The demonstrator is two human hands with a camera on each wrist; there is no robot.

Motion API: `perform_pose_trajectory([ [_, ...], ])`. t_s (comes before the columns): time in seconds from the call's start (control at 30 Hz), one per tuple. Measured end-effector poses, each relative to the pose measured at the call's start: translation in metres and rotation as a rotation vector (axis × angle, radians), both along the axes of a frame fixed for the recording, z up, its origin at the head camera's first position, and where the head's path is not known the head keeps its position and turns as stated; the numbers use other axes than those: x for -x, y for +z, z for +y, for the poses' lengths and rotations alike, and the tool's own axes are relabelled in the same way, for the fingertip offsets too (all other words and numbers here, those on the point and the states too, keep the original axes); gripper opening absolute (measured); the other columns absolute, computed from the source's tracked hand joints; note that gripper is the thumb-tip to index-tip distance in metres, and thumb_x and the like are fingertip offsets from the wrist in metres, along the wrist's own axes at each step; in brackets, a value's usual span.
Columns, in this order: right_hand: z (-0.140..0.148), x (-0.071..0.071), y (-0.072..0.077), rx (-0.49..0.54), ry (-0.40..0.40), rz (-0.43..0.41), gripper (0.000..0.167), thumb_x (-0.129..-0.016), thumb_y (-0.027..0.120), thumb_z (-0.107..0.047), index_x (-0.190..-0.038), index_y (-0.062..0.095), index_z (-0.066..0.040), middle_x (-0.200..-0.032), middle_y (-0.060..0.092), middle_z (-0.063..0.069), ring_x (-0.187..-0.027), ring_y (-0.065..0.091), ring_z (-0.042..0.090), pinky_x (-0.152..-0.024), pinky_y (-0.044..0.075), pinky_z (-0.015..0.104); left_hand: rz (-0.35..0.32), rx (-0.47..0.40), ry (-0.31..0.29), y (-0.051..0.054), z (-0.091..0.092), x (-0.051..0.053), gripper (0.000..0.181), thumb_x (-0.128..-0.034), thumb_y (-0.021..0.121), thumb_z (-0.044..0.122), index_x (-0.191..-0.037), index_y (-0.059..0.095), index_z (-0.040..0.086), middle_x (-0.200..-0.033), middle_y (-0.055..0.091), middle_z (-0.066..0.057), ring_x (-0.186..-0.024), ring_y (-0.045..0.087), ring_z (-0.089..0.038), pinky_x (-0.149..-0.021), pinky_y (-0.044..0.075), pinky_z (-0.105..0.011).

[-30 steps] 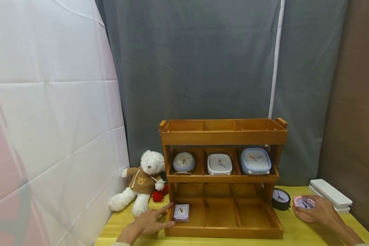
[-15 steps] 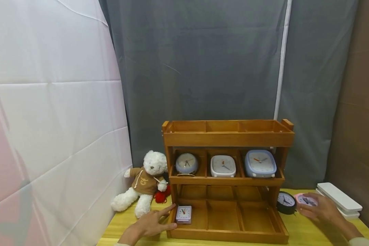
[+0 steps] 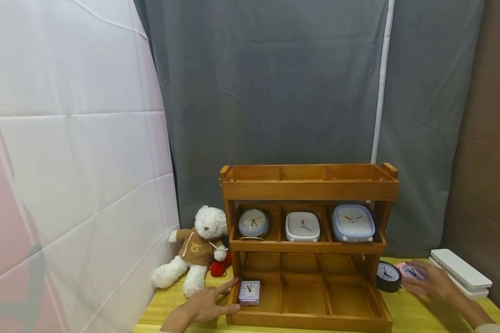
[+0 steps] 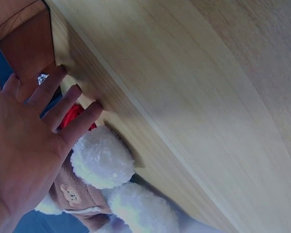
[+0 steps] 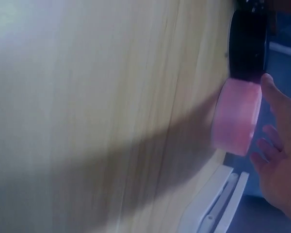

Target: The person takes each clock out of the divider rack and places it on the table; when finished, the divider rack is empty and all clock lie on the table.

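Note:
In the head view, my right hand (image 3: 435, 284) is at the right side of a round pink clock (image 3: 412, 272), beside a round black clock (image 3: 388, 276). The right wrist view has the pink clock (image 5: 236, 116) on the table against the black one (image 5: 249, 44); thumb and fingers of my right hand (image 5: 283, 145) lie loosely by its edges, with a gap showing. My left hand (image 3: 206, 304) has its fingertips on the left side of the wooden shelf (image 3: 308, 322), near a small square lilac clock (image 3: 249, 292). Spread fingers show on my left hand (image 4: 34, 131) in the left wrist view.
Three clocks stand on the middle tier: a round blue one (image 3: 253, 223), a white one (image 3: 302, 226) and a larger blue one (image 3: 353, 223). A white teddy bear (image 3: 196, 247) sits left of the shelf, with something red (image 3: 220, 266). White folded object (image 3: 460, 270) lies far right.
The pink clock and my right hand have moved toward the black clock, and the clock has come down against it. My left hand has stayed at the shelf's side. The head view has shifted slightly.

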State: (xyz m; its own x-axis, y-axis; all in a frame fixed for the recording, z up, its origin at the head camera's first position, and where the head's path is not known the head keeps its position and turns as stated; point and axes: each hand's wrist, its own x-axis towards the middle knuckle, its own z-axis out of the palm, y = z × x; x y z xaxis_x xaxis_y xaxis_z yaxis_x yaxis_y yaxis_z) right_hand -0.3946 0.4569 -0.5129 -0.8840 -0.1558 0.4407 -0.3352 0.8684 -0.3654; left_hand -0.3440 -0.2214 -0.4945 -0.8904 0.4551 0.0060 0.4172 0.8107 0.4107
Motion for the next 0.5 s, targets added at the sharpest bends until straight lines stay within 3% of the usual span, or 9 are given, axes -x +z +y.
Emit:
perform_pose_trajectory([
  [0.23, -0.018, -0.013, 0.005, 0.007, 0.055, 0.109, 0.050, -0.072, 0.095, -0.020, -0.111, 0.075, 0.004, -0.098, 0.076, 0.021, -0.075, 0.064, 0.010, -0.062, 0.054, 0.032, 0.005, 0.005, -0.007, -0.001, -0.001, 0.001, 0.079, -0.0956, 0.060, 0.068, -0.160, 0.043, 0.025, -0.128, 0.073, -0.013, -0.117, 0.066, -0.045, -0.094, 0.052, -0.063],
  [0.4, -0.031, -0.024, 0.011, 0.010, 0.081, 0.169, 0.049, -0.072, 0.096, -0.021, -0.111, 0.076, 0.001, -0.099, 0.077, 0.017, -0.081, 0.069, 0.010, -0.065, 0.057, 0.033, 0.003, 0.002, -0.009, -0.001, -0.001, 0.002, 0.080, -0.0952, 0.059, 0.069, -0.160, 0.043, 0.026, -0.128, 0.072, -0.014, -0.116, 0.066, -0.045, -0.094, 0.052, -0.063],
  [0.5, -0.040, -0.028, 0.014, 0.034, 0.134, 0.229, 0.048, -0.069, 0.097, -0.019, -0.108, 0.077, 0.000, -0.099, 0.077, 0.012, -0.085, 0.069, 0.007, -0.069, 0.056, 0.022, 0.001, 0.007, -0.008, -0.001, -0.001, 0.003, 0.080, -0.0951, 0.059, 0.070, -0.160, 0.043, 0.027, -0.128, 0.072, -0.013, -0.115, 0.067, -0.044, -0.093, 0.053, -0.061],
])
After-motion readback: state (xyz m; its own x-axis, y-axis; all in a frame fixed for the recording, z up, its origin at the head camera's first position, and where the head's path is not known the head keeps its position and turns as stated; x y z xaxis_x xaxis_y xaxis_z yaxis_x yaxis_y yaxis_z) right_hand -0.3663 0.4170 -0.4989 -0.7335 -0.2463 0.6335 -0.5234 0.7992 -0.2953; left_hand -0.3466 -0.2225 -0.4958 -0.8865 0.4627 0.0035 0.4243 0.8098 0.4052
